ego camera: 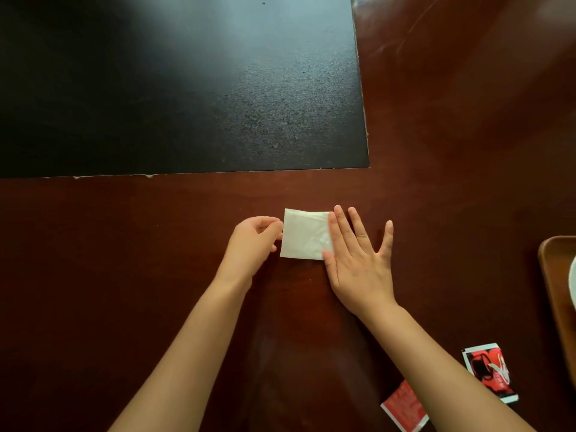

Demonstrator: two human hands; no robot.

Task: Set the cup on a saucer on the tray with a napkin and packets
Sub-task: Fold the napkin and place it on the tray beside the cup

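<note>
A folded white napkin lies flat on the dark red-brown table in the middle of the view. My left hand pinches the napkin's left edge with curled fingers. My right hand lies flat with spread fingers, pressing on the napkin's right edge. Two red packets lie near the front right: one beside my right forearm, the other partly under it. The wooden tray shows at the right edge, with a sliver of something white on it. No cup is visible.
A large black mat covers the far left part of the table, its front edge a little beyond the napkin. Bare wood surface lies to the left of my arms and at the far right.
</note>
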